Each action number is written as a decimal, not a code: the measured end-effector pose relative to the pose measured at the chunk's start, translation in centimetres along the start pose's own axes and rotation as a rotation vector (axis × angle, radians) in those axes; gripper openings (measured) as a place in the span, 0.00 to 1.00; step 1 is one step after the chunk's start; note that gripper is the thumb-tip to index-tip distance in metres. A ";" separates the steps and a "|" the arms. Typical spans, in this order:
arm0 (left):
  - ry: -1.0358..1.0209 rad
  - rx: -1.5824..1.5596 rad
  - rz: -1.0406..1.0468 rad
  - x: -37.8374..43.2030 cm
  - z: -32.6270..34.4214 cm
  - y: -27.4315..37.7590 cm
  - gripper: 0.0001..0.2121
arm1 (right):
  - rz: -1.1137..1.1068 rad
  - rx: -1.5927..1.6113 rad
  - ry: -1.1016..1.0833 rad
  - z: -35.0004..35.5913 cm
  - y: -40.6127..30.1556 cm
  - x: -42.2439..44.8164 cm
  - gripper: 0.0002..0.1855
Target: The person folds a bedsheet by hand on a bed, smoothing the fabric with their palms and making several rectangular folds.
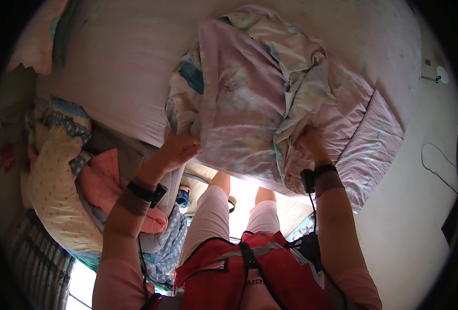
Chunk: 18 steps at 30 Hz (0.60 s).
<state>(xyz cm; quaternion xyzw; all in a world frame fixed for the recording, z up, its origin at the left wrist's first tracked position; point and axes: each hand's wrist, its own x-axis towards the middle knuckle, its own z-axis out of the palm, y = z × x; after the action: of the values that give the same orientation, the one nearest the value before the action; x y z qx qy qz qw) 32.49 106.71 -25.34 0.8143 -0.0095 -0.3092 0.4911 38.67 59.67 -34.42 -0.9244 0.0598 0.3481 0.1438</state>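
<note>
A pink floral fabric cover [244, 97] lies bunched on the bed in front of me, its cream and teal side folded over at the top and right. My left hand [182, 150] is at the cover's lower left edge, fingers curled with the edge pinched at the fingertips. My right hand [309, 138] reaches into the folds at the lower right; its fingertips are partly hidden by the cloth they grip. To the right of that hand, a pink quilted piece [372, 151] with a seam hangs over the bed's edge.
Pink sheeting [120, 77] covers the bed. At the left lie a cream patterned quilt [58, 186], a coral cloth [101, 170] and a blue checked cloth [171, 240]. A patterned curtain [39, 259] hangs at the lower left. A fan-like object [442, 74] is at the far right.
</note>
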 end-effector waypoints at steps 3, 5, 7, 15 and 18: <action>0.097 -0.019 0.105 0.4 1.7 -1.2 0.10 | 0.003 -0.038 -0.016 0.6 1.6 0.7 0.27; 0.540 -0.086 -0.086 0.7 1.9 -2.3 0.08 | -0.011 -0.078 -0.015 0.8 1.9 0.8 0.27; 0.554 -0.034 -0.199 1.0 1.1 -4.4 0.13 | -0.017 -0.015 0.005 0.9 1.2 0.6 0.27; 0.296 0.120 -0.048 3.2 0.2 -2.2 0.16 | 0.043 0.008 0.010 0.7 1.4 0.4 0.28; 0.214 -0.267 -0.152 3.8 0.1 -3.0 0.13 | 0.051 0.013 0.012 0.9 1.4 0.6 0.29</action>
<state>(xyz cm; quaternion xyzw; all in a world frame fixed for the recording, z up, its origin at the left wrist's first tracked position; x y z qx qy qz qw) 34.64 106.98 -29.60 0.7687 0.1455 -0.2555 0.5681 38.24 58.59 -35.74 -0.9237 0.0865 0.3457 0.1408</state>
